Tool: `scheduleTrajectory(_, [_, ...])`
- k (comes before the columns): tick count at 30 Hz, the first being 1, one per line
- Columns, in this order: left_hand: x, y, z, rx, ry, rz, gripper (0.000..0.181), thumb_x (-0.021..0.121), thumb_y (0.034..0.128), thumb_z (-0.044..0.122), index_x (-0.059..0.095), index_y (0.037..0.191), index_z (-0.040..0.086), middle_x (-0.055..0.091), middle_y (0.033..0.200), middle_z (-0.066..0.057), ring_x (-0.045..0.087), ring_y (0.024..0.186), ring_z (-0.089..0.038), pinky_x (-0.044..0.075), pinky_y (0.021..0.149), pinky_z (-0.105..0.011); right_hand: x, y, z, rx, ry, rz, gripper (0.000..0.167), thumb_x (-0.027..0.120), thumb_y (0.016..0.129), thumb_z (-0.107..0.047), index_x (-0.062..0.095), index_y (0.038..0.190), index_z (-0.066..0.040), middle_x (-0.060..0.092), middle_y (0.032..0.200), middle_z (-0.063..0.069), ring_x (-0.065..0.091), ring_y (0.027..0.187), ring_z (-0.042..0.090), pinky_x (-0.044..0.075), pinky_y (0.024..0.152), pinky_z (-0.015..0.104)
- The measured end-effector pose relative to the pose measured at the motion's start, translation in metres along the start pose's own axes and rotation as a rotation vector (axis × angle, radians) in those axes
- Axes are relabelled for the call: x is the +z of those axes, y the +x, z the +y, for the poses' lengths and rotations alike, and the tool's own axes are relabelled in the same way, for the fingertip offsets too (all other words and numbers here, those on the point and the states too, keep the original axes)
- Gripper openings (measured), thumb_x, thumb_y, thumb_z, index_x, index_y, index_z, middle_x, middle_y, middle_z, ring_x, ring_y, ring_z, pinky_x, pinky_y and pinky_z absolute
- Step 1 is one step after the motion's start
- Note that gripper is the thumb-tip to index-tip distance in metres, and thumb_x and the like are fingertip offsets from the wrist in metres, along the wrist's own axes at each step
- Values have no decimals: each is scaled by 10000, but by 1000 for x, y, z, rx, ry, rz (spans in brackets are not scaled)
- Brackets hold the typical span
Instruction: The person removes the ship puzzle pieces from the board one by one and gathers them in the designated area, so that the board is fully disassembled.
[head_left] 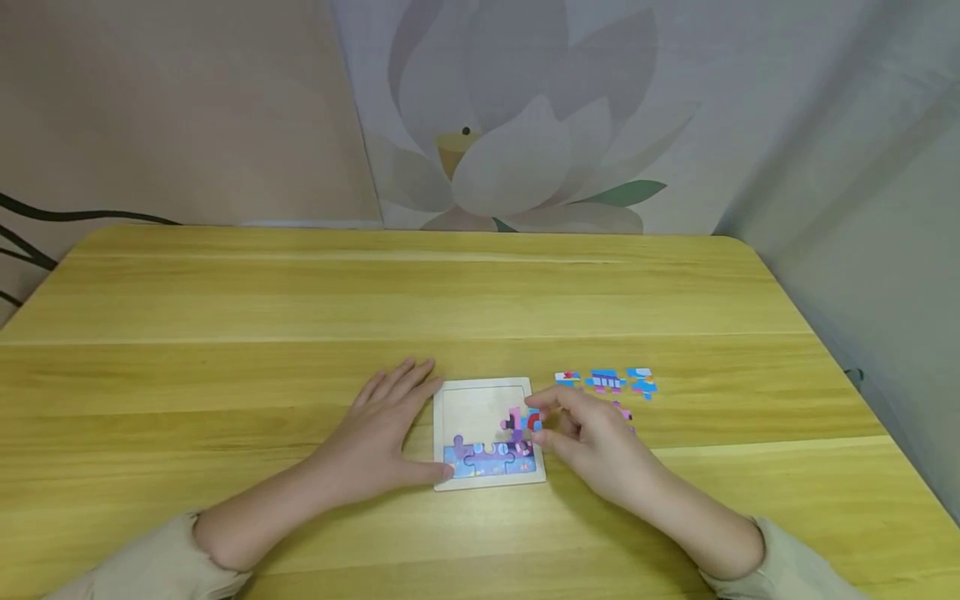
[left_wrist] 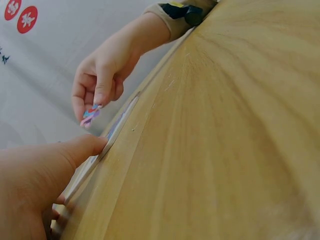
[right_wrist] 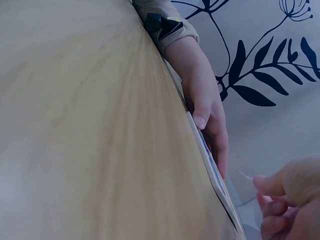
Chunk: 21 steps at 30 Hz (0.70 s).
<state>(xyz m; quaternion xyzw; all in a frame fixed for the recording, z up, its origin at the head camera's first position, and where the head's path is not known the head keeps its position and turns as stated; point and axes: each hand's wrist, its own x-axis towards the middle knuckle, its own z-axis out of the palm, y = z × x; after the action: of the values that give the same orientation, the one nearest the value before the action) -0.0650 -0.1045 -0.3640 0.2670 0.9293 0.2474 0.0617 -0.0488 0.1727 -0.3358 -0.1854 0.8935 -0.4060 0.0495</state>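
Observation:
A square wooden puzzle tray (head_left: 480, 385) lies on the table, its bottom row filled with joined blue and purple pieces (head_left: 489, 462). Above the tray's right side, my right hand (head_left: 600, 437) pinches a puzzle piece (head_left: 516, 423) in pink, blue and red between thumb and fingertips. The left wrist view shows this puzzle piece (left_wrist: 91, 115) held up off the tray. My left hand (head_left: 382, 433) rests at the tray's left edge, fingers spread, with the thumb on the lower left corner. In the right wrist view the left hand (right_wrist: 205, 105) lies along the tray's edge.
Several loose puzzle pieces (head_left: 606, 381) lie on the table to the right of the tray, one partly hidden behind the right hand. The wooden table (head_left: 300, 292) reaches back to a curtain (head_left: 540, 108) with a flower print.

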Motion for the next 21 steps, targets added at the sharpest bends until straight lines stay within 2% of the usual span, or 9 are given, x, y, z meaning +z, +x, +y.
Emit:
scheduleTrajectory(9, [1, 0, 0, 0, 1, 4, 1054, 717, 701, 642, 336, 1480, 43, 179, 1571, -109, 78, 1439, -298, 25, 1126, -539, -14, -11, 6, 14, 46, 24, 298, 731, 841, -84, 660, 1130, -111, 436, 650, -62, 416, 580, 90, 375, 494, 228])
scheduleTrajectory(16, [0, -1, 0, -3, -6, 0, 1050, 718, 704, 635, 332, 1483, 45, 174, 1572, -107, 73, 1440, -297, 19, 1128, -535, -26, -20, 21, -49, 37, 77, 316, 732, 826, -38, 655, 1124, -109, 427, 627, -85, 411, 553, 82, 385, 485, 225])
scheduleTrajectory(21, [0, -1, 1, -6, -2, -3, 1045, 719, 707, 629, 331, 1484, 48, 174, 1573, -106, 73, 1440, -295, 19, 1129, -530, -35, -26, 32, -58, 12, 106, 346, 733, 811, -1, 656, 1131, -108, 437, 621, -83, 409, 545, 81, 385, 464, 218])
